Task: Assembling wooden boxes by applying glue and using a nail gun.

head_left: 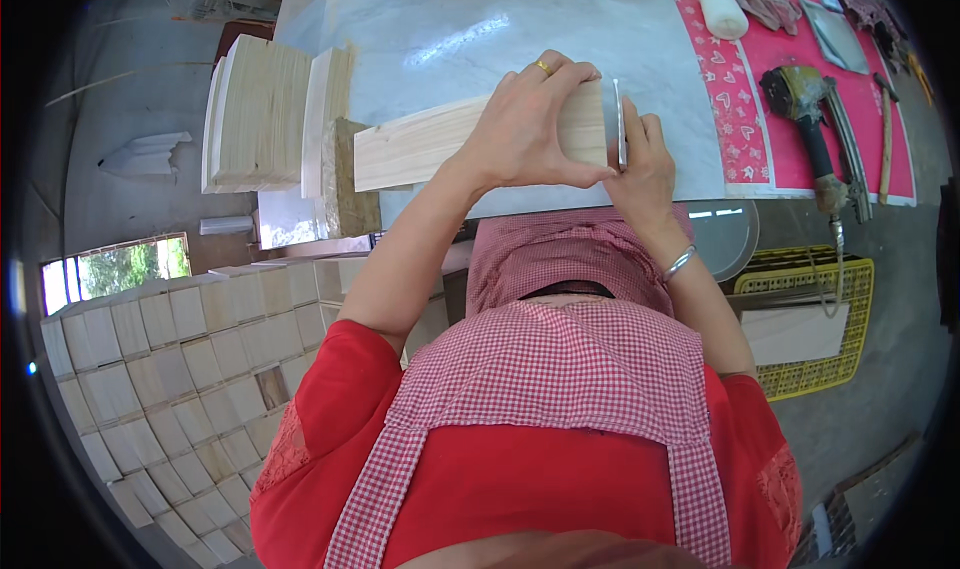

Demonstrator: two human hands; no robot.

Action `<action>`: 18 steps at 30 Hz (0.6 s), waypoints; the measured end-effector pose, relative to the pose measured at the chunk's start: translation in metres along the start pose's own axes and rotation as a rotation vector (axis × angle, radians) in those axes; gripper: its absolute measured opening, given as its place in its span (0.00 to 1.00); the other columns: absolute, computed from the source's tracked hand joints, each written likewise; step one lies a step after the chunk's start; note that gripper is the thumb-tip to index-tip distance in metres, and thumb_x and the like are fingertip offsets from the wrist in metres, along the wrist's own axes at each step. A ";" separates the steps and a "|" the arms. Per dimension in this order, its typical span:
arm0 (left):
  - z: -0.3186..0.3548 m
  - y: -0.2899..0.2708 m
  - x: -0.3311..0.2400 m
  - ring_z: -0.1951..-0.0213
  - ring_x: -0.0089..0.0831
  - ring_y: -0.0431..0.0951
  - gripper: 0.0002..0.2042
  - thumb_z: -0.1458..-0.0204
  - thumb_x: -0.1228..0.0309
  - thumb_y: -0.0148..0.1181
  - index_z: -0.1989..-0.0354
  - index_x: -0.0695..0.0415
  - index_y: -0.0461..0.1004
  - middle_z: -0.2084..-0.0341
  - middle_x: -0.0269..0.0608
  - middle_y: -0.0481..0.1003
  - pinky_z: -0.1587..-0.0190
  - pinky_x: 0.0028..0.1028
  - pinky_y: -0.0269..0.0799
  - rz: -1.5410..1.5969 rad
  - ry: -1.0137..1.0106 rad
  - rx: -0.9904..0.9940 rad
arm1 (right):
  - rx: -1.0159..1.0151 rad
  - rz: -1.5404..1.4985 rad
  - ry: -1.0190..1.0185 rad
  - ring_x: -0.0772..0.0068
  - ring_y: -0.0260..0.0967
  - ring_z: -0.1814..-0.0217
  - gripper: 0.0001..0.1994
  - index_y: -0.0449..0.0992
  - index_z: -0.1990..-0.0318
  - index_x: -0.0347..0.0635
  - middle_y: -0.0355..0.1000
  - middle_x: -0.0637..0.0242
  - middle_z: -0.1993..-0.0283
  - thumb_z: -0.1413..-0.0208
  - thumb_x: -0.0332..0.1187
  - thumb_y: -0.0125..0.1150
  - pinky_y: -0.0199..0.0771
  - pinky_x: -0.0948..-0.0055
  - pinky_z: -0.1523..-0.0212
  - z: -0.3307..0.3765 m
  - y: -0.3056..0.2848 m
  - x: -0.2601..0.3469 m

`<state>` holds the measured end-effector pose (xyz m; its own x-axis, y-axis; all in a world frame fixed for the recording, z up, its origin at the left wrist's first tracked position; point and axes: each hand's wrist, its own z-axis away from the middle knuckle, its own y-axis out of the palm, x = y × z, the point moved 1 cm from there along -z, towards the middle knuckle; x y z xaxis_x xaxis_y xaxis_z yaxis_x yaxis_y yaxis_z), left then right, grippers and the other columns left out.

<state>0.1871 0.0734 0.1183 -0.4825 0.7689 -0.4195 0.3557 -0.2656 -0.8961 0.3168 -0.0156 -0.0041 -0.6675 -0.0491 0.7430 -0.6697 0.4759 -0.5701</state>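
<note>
A long pale wooden board [415, 154] lies across the near part of the pale, glossy tabletop [660, 59]. My left hand [525, 124] spans it near its right end, with the thumb at the near edge and the fingers at the far edge. Just past that end, my right hand [645, 174] grips a thin, shiny, pale strip [619, 124], seen edge-on and standing close to the board's end. What the strip is, and whether it touches the board, I cannot make out. Part of the board is hidden under my left hand.
Stacked thin boards [260, 109] stand at the left, beside a wooden block [350, 204]. On a pink cover [775, 59] at the right lie a nail gun [805, 109], a hammer [885, 134] and a white bottle [722, 9]. A yellow crate [860, 319] and piled wooden pieces [190, 369] stand lower.
</note>
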 end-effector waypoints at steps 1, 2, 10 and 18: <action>-0.001 -0.001 0.000 0.54 0.48 0.73 0.42 0.74 0.56 0.75 0.46 0.61 0.69 0.54 0.48 0.70 0.51 0.39 0.69 0.019 -0.002 0.002 | 0.003 0.005 -0.002 0.51 0.71 0.62 0.39 0.61 0.36 0.37 0.64 0.56 0.56 0.61 0.25 0.69 0.74 0.58 0.64 0.000 0.000 0.000; -0.002 -0.001 0.000 0.54 0.48 0.73 0.42 0.74 0.56 0.75 0.46 0.61 0.69 0.54 0.48 0.70 0.51 0.39 0.69 0.018 -0.001 0.008 | 0.001 0.002 0.004 0.51 0.71 0.62 0.39 0.61 0.36 0.37 0.64 0.56 0.56 0.61 0.25 0.69 0.74 0.58 0.64 0.000 0.000 0.000; -0.011 0.003 0.000 0.54 0.47 0.73 0.42 0.74 0.55 0.75 0.46 0.62 0.69 0.55 0.48 0.70 0.51 0.39 0.70 0.041 0.035 0.025 | 0.000 0.010 0.020 0.51 0.71 0.62 0.39 0.62 0.37 0.38 0.64 0.56 0.56 0.62 0.26 0.69 0.74 0.59 0.64 0.002 -0.001 0.002; -0.015 0.006 0.000 0.54 0.47 0.74 0.41 0.75 0.55 0.75 0.47 0.63 0.69 0.55 0.48 0.71 0.51 0.39 0.70 0.019 0.045 0.022 | -0.010 0.012 0.023 0.52 0.71 0.62 0.38 0.63 0.37 0.38 0.64 0.57 0.56 0.61 0.27 0.69 0.75 0.60 0.65 0.001 -0.001 0.004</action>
<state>0.2008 0.0805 0.1145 -0.4391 0.7889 -0.4298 0.3467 -0.2925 -0.8912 0.3146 -0.0168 -0.0009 -0.6676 -0.0232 0.7441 -0.6585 0.4848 -0.5756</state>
